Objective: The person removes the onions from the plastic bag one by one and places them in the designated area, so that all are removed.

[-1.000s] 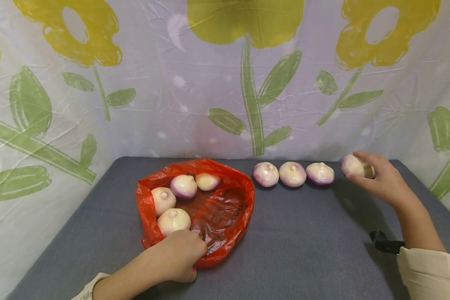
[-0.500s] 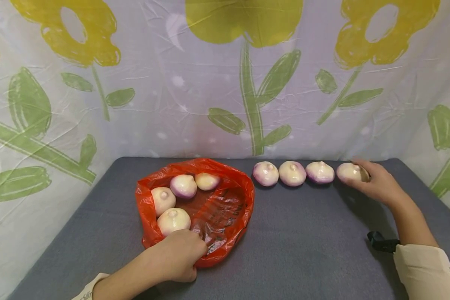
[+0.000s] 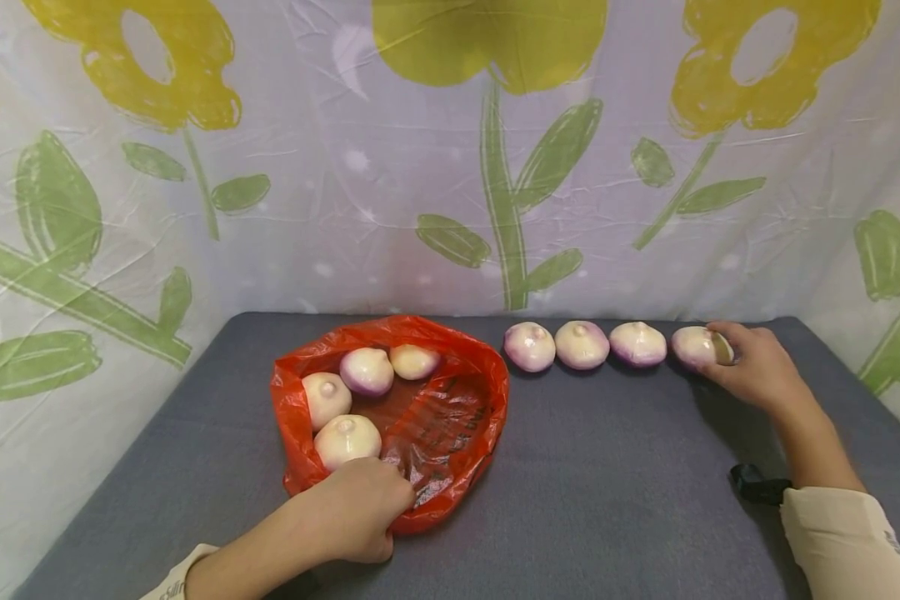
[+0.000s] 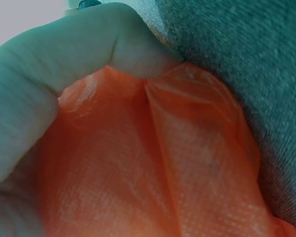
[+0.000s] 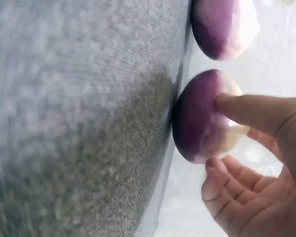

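My left hand (image 3: 363,510) grips the near rim of the red plastic bag (image 3: 498,400), the thumb (image 4: 138,52) bent over its edge in the left wrist view. Inside the spread-open bag lie several shiny cream-and-purple onions, one (image 3: 348,442) just beyond the hand. At the right end of a row, my right hand (image 3: 753,367) holds an onion (image 3: 692,347) on the table between thumb and fingers. From the right wrist, the thumb lies on this onion's (image 5: 200,116) side and the fingers touch its opposite side. To its left stand three more onions, the closest (image 3: 638,345) a small gap away.
Grey cloth covers the table (image 3: 592,475). Along its far edge hangs a pale curtain (image 3: 307,208) printed with yellow flowers, which also runs down both sides. A black strap (image 3: 757,485) sticks out from the right wrist.
My right hand has lowered its onion slightly left to the row's end, and its fingers have shifted a little on it. The left hand and bag have stayed still.
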The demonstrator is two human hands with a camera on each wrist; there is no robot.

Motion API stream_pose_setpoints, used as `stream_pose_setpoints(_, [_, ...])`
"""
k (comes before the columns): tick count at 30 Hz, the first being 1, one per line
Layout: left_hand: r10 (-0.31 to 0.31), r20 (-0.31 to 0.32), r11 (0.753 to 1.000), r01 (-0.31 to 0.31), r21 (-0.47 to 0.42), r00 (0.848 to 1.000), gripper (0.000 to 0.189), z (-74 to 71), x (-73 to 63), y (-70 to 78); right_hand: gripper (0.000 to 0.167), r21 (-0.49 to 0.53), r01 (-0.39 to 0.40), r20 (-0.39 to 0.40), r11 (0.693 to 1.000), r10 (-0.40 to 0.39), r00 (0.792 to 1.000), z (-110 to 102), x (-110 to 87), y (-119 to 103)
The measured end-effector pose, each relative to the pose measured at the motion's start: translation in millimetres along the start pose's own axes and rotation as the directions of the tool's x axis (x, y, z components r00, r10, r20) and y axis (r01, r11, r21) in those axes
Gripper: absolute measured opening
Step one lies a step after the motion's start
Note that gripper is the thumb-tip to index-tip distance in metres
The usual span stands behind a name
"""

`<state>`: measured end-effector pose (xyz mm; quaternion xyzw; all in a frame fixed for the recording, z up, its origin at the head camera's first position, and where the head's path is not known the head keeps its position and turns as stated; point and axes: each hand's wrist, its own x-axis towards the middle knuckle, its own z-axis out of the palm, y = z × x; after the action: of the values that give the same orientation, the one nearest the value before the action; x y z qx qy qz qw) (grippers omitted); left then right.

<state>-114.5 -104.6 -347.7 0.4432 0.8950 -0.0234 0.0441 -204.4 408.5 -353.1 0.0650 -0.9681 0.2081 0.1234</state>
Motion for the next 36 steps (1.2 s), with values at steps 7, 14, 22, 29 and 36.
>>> stream_pose_setpoints(7, [-0.007,-0.002,1.0,0.007,-0.002,1.0,0.025,2.1,0.8,-0.4,0.054,0.022,-0.07,0.004,0.997,0.07,0.998,2,0.0,-4])
stream_pose_setpoints(14, [-0.004,-0.005,1.0,0.004,-0.001,1.0,0.024,1.9,1.3,-0.5,0.055,0.016,-0.059,-0.008,0.998,0.059,0.998,2,1.9,-3])
stream_pose_setpoints(22, [-0.005,0.001,1.0,0.005,-0.006,1.0,0.024,1.0,0.5,0.0,0.053,0.015,-0.032,0.01,0.999,0.032,0.999,1,2.9,-6])
stream_pose_setpoints(29, [-0.004,-0.003,1.0,0.004,-0.003,1.0,0.024,1.4,0.3,0.3,0.055,0.009,-0.035,0.03,0.999,0.035,0.999,-2,3.9,-11])
stream_pose_setpoints(36, [-0.011,0.009,1.0,0.011,-0.008,1.0,0.024,0.5,0.6,0.2,0.054,0.001,-0.035,0.027,0.999,0.035,0.999,-6,2.7,-13])
